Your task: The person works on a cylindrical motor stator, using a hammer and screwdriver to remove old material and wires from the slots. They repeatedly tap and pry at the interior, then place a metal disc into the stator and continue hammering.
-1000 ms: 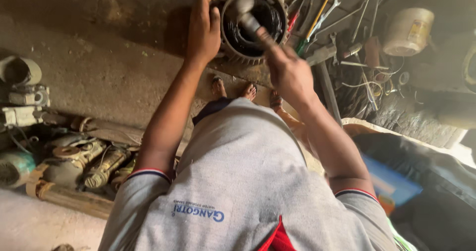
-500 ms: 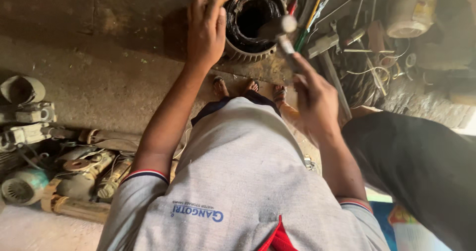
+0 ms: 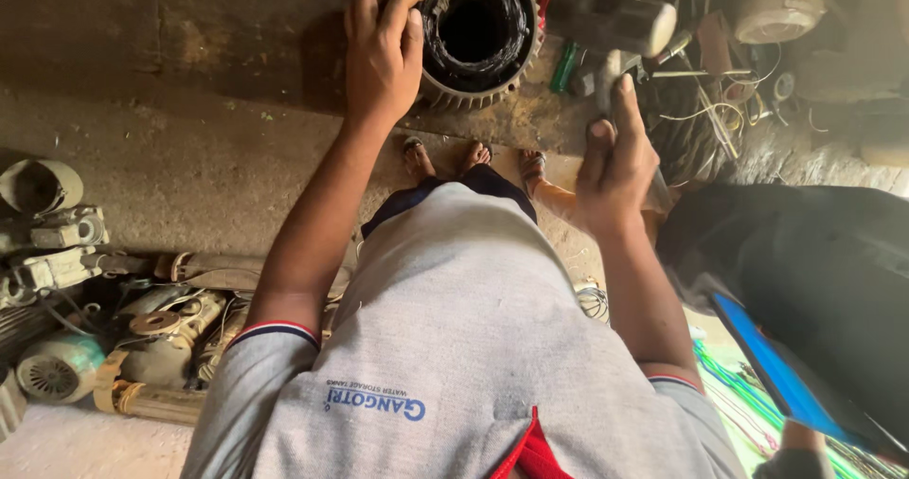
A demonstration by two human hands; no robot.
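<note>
Two hands up at the bench, both busy. The left hand sits at eleven o'clock, fingers curled tight over the near-left rim of the stator, thumb and fingertips pressed on its ribbed edge. That stator is a round finned ring with dark windings inside and a hollow bore, lying at twelve o'clock on the grimy bench. Over at one o'clock, the right hand is closed firmly around the handle of a hammer, knuckles up, thumb along the shaft. The hammer's grey head hangs just right of the stator, close beside its rim but not touching it as far as I can see.

Beyond the hammer, toward two o'clock, a tangle of wires and loose tools litters the bench, with a pale tub at the far corner. Down at six o'clock, bare feet in sandals peek past the grey shirt. At eight o'clock, old motors lie heaped on the floor. At four o'clock, another person in dark clothing stands close, with a blue tablet just below.
</note>
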